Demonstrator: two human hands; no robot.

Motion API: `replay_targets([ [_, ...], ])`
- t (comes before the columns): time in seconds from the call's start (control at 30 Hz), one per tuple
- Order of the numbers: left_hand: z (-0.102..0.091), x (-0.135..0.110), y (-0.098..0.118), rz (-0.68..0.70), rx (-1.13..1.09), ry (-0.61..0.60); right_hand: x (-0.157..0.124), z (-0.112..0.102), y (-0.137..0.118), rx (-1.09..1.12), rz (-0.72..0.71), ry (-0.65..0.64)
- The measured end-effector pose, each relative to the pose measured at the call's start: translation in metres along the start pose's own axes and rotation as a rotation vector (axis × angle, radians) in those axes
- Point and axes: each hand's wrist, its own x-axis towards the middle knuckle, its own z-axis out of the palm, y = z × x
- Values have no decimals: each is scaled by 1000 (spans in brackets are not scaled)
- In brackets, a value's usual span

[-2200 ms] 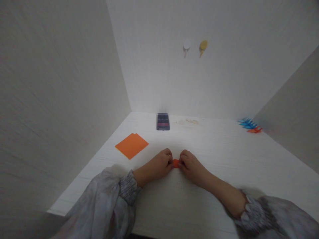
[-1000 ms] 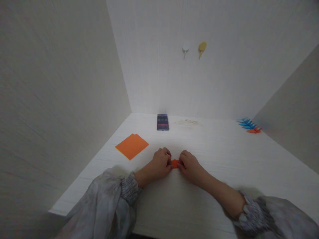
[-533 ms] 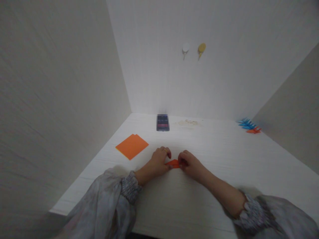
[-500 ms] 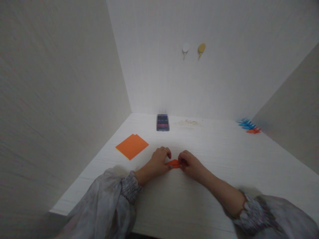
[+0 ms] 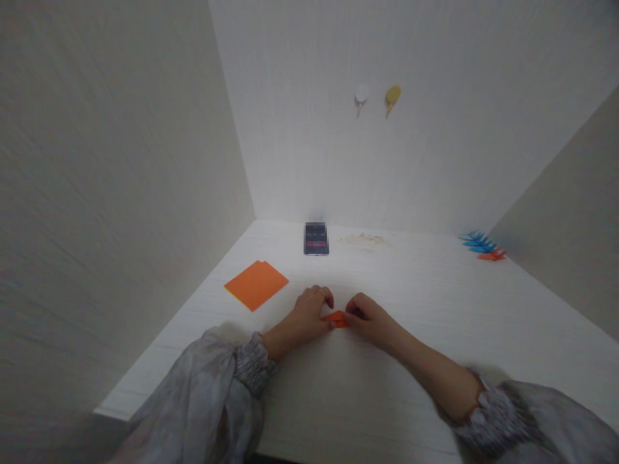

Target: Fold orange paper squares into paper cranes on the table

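Between my two hands a small folded piece of orange paper [image 5: 338, 318] lies at the middle of the white table. My left hand [image 5: 312, 311], with a ring on one finger, grips its left end, thumb along the near edge. My right hand [image 5: 365, 316] is closed on the right end, its fingers pinched together and hiding that tip. To the left of my left hand rests a stack of flat orange paper sheets [image 5: 256, 285], corner pointing towards me.
A dark, blurred-out flat object [image 5: 316, 239] lies by the back wall. Folded blue paper figures [image 5: 478, 242] and a folded orange one [image 5: 492, 255] sit at the right wall. A white hook [image 5: 361, 95] and a yellow hook [image 5: 393, 95] are on the back wall.
My right hand has shifted very slightly left along the folded orange paper. My left hand keeps its grip in nearly the same place.
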Motion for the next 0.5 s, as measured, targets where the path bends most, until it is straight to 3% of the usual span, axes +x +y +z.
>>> replay_targets([
  [0.23, 2, 0, -2, 22, -6, 23, 5, 4, -7, -189, 9, 39],
  [0.5, -2, -1, 0, 3, 0, -26, 7, 2, 2, -63, -11, -28],
])
